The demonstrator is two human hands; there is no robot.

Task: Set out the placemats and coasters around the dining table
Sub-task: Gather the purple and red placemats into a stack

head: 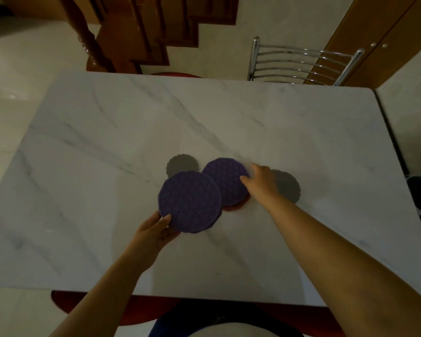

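the left hand (pixel 153 231) pinches the near edge of a round purple mat (pixel 190 201), thumb on top and fingers underneath, so its grip is closed on that mat. the mat looks lifted slightly above the marble-patterned worktop (pixel 95 142), and more than one layer seems to show at its lower right rim, though how many cannot be told. it overlaps the near-left edge of a second purple mat (pixel 225 180), which lies flat on the worktop near its middle. the right hand (pixel 260 180) rests on the right side of this second mat, fingers pressed down on its patterned top, thumb spread toward the far side; whether the grip is closing on the edge or only pressing cannot be told. a sliver of red mat (pixel 236 206) peeks out beneath the second mat's near edge. a grey scalloped coaster (pixel 180 164) lies just beyond the held mat, partly covered by it. another grey coaster (pixel 287 188) lies to the right, partly hidden by the right wrist. a metal-backed chair (pixel 301 62) stands at the far side of the worktop.
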